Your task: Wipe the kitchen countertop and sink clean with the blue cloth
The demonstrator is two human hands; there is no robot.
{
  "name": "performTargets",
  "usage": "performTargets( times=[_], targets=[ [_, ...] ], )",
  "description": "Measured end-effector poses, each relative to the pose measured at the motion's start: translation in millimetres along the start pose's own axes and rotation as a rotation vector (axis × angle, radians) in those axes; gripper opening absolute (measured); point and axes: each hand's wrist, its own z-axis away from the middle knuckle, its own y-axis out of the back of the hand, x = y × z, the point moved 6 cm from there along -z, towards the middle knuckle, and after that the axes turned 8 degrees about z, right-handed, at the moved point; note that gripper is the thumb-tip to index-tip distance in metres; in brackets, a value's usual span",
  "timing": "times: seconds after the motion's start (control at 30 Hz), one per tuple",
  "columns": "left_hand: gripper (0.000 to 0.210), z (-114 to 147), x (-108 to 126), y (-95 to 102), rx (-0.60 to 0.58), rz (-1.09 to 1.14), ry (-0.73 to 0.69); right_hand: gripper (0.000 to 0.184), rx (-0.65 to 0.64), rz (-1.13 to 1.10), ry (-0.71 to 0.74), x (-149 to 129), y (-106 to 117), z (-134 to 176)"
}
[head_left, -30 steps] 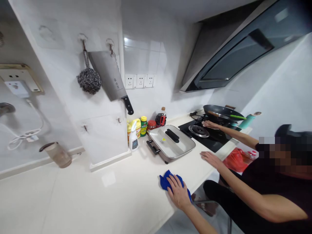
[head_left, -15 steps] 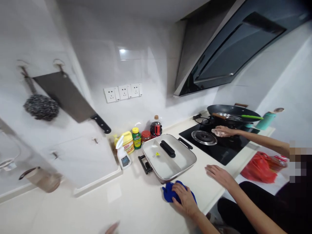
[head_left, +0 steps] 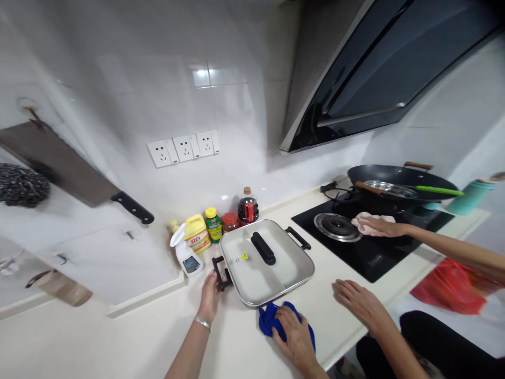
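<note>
My left hand (head_left: 210,299), with a bracelet at the wrist, is at the black left side handle (head_left: 222,275) of a square pan, fingers curled against it. A pale lid (head_left: 252,279) with a black bar grip and a yellow warning sticker covers the pan; its inside is hidden. My right hand (head_left: 295,337) rests over a bunched blue cloth (head_left: 268,321) on the counter, just in front of the pan's near corner, fingers bent onto the fabric.
Another person's hand (head_left: 357,302) lies on the counter at right; their other presses a pink cloth (head_left: 373,223) on the black cooktop (head_left: 366,258). A wok (head_left: 398,173) stands at the back right. A spray bottle (head_left: 187,255) and several containers line the wall. A cleaver (head_left: 71,163) hangs left.
My left hand has come up from the bottom edge to the pan's left handle. My right hand stays on the blue cloth. The camera view has shifted; the other person's pink cloth is spread flatter.
</note>
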Motion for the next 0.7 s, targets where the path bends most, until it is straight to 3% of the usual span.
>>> performTargets(
  times=[0.13, 0.33, 0.5, 0.7],
  targets=[
    [0.037, -6.2, -3.7, -7.8, -0.018, 0.022, 0.004, 0.04, -0.014, -0.039, 0.041, -10.0, 2.1, 8.2],
    [0.046, 2.7, -12.7, -0.5, 0.008, -0.008, 0.049, 0.045, 0.087, -0.02, -0.099, -4.9, 7.6, 22.4],
    [0.056, 26.0, -23.2, 11.7, -0.025, -0.024, 0.103, 0.056, 0.167, -0.023, -0.113, -3.3, 14.5, 22.7],
    [0.056, 69.5, -34.2, 28.1, -0.057, -0.021, 0.153, 0.064, 0.112, 0.006, -0.092, -7.1, 22.6, 19.8]
  ],
)
